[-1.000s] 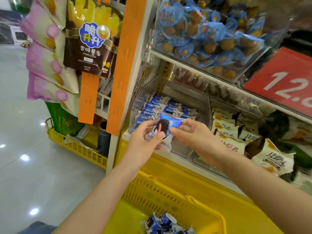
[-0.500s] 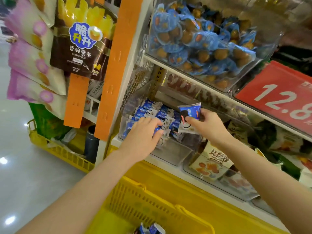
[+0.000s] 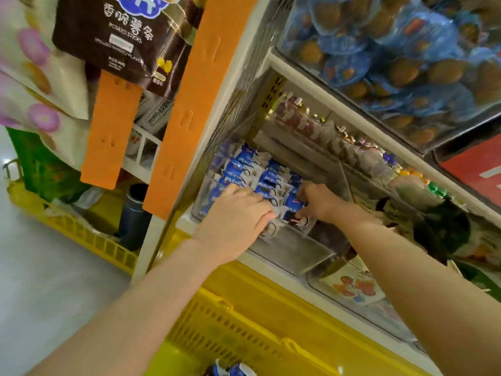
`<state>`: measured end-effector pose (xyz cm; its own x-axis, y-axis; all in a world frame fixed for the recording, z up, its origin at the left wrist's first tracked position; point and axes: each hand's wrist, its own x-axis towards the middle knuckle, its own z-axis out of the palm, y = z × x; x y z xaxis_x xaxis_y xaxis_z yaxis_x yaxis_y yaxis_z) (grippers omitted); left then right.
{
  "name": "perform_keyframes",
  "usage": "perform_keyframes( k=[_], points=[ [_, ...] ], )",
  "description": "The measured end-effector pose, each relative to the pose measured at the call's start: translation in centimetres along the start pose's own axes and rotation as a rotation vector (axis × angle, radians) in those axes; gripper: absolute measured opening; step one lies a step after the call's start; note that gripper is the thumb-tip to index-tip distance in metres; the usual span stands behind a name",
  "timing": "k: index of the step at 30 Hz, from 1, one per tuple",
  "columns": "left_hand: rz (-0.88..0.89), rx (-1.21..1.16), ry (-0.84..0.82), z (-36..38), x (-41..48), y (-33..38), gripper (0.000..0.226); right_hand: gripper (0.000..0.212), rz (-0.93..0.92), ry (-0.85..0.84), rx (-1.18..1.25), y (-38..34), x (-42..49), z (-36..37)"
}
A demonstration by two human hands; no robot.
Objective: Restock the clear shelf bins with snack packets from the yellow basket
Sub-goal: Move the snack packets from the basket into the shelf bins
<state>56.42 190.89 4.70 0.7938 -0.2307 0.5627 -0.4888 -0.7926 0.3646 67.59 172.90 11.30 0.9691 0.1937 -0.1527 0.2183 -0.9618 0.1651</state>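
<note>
Arms reaching into clear bin (image 3: 292,253); left hand (image 3: 235,221) palm down, fingers bent over packets (image 3: 238,169), grip unclear; right hand (image 3: 315,202) pinching blue packet (image 3: 294,203) just beside it

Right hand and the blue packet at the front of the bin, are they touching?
Touching. The head view shows the right hand pinching the blue packet by its top edge inside the clear bin.

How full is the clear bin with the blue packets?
Partly full: blue packets fill the clear bin's back; its front is bare.
</note>
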Motion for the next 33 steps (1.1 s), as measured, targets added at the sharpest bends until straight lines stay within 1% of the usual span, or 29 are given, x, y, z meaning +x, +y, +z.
perform_keyframes(
  k=[2,7,9,11,15,17,19,21,22,24,26,27,29,31,33],
  points=[
    [0.006,-0.026,0.018,0.1,0.0,0.0,0.039,0.042,-0.006,-0.01,-0.024,0.1,0.3,0.7],
    [0.014,-0.02,0.043,0.1,0.0,-0.1,0.032,0.037,0.017,0.073,-0.166,-0.4,0.4,0.9],
    [0.009,0.004,0.032,0.0,0.0,0.1,0.033,0.038,0.056,0.098,-0.092,-0.7,-0.1,0.7],
    [0.009,0.019,0.007,-0.2,0.0,0.3,0.033,0.038,0.063,0.165,0.035,-1.0,-1.4,0.5],
    [-0.033,-0.003,-0.027,-0.6,-0.5,1.0,0.03,0.03,-0.024,0.344,0.29,-2.2,-6.9,1.0],
    [-0.051,-0.008,-0.033,-0.7,-0.9,1.8,0.031,0.033,-0.13,0.377,0.303,-2.5,-10.4,2.2],
    [-0.066,-0.024,-0.045,-0.7,-1.5,2.9,0.033,0.044,-0.232,0.372,0.224,-2.3,-13.3,3.8],
    [-0.076,-0.032,-0.065,-0.3,-2.3,4.1,0.039,0.056,-0.277,0.389,0.125,-1.8,-15.3,5.4],
    [-0.081,-0.03,-0.074,0.0,-2.9,4.7,0.042,0.058,-0.283,0.406,0.099,-1.4,-16.2,6.1],
    [-0.09,-0.019,-0.082,0.7,-4.1,5.8,0.044,0.054,-0.275,0.477,0.125,-0.8,-17.8,7.6],
    [-0.064,-0.009,-0.06,1.5,-5.6,7.0,0.041,0.042,-0.268,0.596,0.199,-0.1,-19.4,9.8],
    [-0.049,-0.008,-0.037,2.3,-6.5,7.5,0.037,0.035,-0.255,0.614,0.237,0.2,-20.3,11.3],
    [-0.053,0.018,-0.047,4.4,-8.6,8.3,0.032,0.027,-0.213,0.55,0.305,0.7,-22.0,14.5],
    [-0.111,0.02,-0.211,7.1,-11.0,8.6,0.035,0.024,-0.158,0.393,0.359,1.1,-23.5,18.0],
    [-0.19,-0.001,-0.413,10.3,-13.6,8.1,0.039,0.027,-0.11,0.173,0.419,1.5,-24.6,21.6]
  ],
)
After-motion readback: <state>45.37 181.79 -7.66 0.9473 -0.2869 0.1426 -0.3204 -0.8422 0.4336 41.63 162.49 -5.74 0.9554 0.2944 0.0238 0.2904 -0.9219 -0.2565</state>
